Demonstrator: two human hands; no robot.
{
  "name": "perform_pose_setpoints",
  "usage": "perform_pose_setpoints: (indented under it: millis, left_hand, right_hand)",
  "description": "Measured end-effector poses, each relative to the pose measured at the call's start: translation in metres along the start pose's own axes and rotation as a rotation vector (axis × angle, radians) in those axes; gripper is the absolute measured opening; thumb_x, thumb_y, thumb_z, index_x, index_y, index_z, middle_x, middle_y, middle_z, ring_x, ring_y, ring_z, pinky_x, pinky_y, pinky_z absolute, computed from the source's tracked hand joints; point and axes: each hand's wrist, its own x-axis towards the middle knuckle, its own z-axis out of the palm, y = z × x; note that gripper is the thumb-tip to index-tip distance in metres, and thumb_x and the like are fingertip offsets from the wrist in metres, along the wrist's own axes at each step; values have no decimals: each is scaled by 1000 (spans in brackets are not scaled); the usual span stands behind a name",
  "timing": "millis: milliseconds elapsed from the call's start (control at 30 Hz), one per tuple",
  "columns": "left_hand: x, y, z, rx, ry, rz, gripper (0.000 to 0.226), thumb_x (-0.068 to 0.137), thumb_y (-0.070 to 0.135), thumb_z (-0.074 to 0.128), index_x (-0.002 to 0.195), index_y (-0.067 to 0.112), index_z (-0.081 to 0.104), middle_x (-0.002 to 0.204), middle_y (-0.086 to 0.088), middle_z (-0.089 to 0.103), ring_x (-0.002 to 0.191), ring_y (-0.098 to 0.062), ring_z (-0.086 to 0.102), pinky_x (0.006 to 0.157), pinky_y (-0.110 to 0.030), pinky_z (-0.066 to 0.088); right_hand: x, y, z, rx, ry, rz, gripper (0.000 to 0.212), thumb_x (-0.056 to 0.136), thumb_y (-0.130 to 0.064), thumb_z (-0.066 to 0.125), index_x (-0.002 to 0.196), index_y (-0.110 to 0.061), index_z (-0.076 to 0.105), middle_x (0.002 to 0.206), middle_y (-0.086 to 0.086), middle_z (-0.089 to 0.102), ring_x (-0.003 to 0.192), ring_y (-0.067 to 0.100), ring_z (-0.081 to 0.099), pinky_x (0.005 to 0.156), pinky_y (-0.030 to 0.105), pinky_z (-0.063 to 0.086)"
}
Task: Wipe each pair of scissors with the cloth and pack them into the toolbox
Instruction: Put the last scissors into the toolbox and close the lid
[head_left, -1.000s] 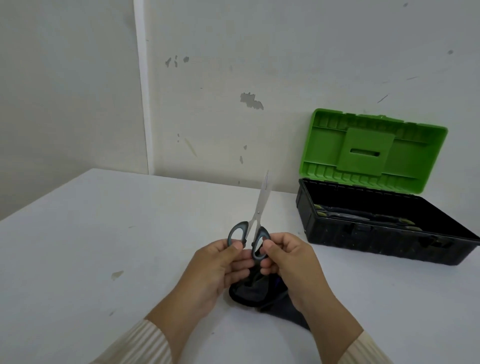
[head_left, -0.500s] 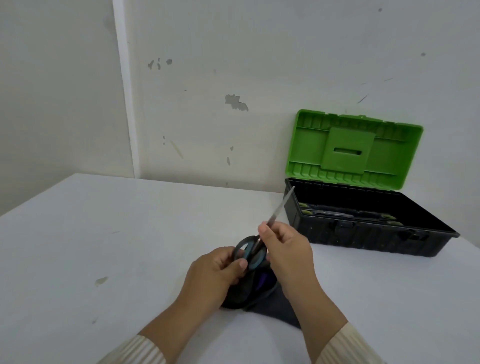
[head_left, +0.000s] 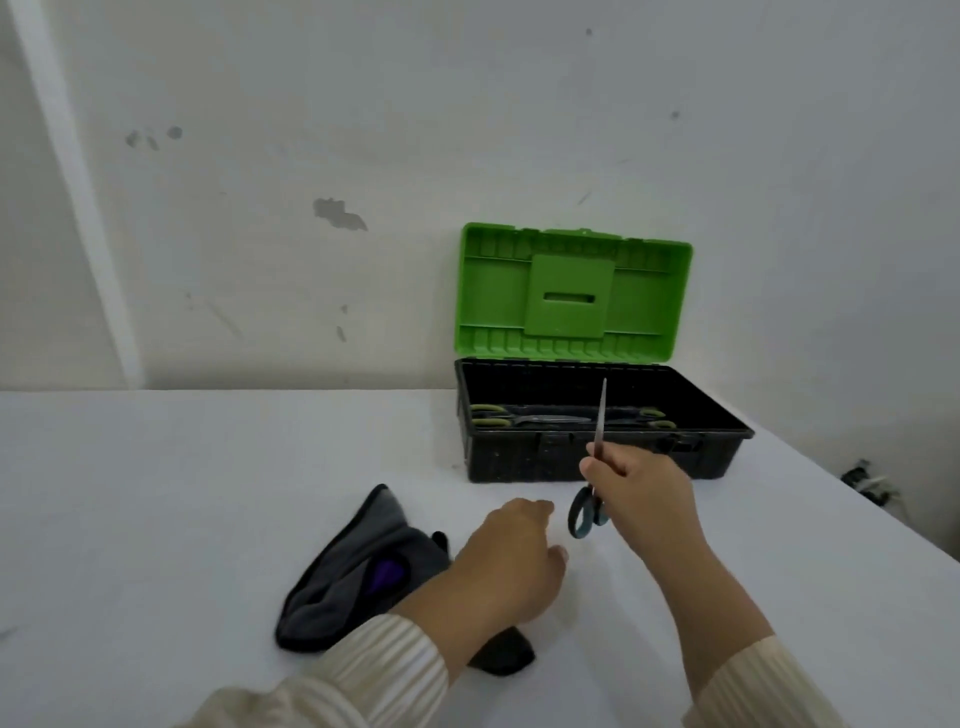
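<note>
Right hand (head_left: 641, 488) pinches scissors (head_left: 597, 467) before the open toolbox (head_left: 597, 457).

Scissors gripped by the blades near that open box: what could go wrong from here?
1. The right hand pinches the scissors by the bare blades, handles dangling; they might slip or nick a finger.
2. The tip points up in front of the open toolbox, where two other pairs lie; going in, it could catch on them or on the front wall.
</note>
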Motion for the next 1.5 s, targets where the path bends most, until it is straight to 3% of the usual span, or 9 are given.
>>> perform_pose_setpoints:
  millis: [133,200,333,433,567,867,1167,1333,1500]
  left_hand:
    - [32,7,31,194,-128,11,60,98,39,38,150,14,20,160,-4,16,146,-22,13,119,-33,11]
    - [42,1,41,266,-52,-1,62,98,44,33,150,14,20,160,-7,13,147,-23,8,121,-37,6]
    - [54,-9,53,341,99,-18,63,97,47,28,150,16,19,161,-5,12,148,-21,6,121,-40,3]
    - [58,-10,57,354,157,-19,61,97,47,27,149,17,22,160,-4,17,147,-20,10,121,-40,6]
    - [63,-11,58,374,184,-28,60,97,47,26,148,16,24,159,-4,20,147,-20,12,121,-40,6]
    - [64,-13,60,409,205,-28,59,97,46,25,148,17,25,158,-4,23,146,-21,15,120,-41,9]
    - [53,-12,51,100,265,73,48,98,30,39,143,16,37,152,1,36,140,-14,28,117,-26,16]
    - [73,10,-1,-31,605,294,30,88,17,49,113,12,63,113,-5,62,109,-21,54,97,-27,39]
    - [149,35,-73,184,544,257,43,91,21,51,132,13,47,136,-5,46,129,-22,38,107,-34,30]
  right_hand:
    - [45,22,-44,-239,72,-154,19,86,-24,56,88,-9,68,77,11,67,73,26,60,59,27,35]
    - [75,24,-61,-386,43,-242,20,89,-24,52,87,-11,66,68,7,60,63,22,56,48,24,30]
    - [135,39,-66,-664,-74,-361,24,89,-23,47,92,-9,65,71,10,56,63,25,53,54,29,40]
    - [163,55,-53,-773,-270,-287,20,86,-20,48,87,-10,66,66,5,54,61,21,52,57,29,43]
    - [188,78,-30,-828,-512,-122,23,82,-19,50,93,-8,68,93,8,69,86,26,61,80,34,51]
    - [192,84,-21,-804,-639,91,33,96,-15,34,116,1,54,123,15,55,109,31,52,96,36,41]
    - [149,71,-40,-519,-307,-51,21,88,-3,45,99,-9,62,99,7,65,94,28,61,69,31,46]
    - [145,53,-41,-444,-226,-140,33,94,-24,43,99,0,65,102,17,67,95,32,59,80,33,48]
    - [185,45,-16,-365,-108,-279,30,91,-28,49,113,-13,63,120,10,63,107,26,57,86,26,42]
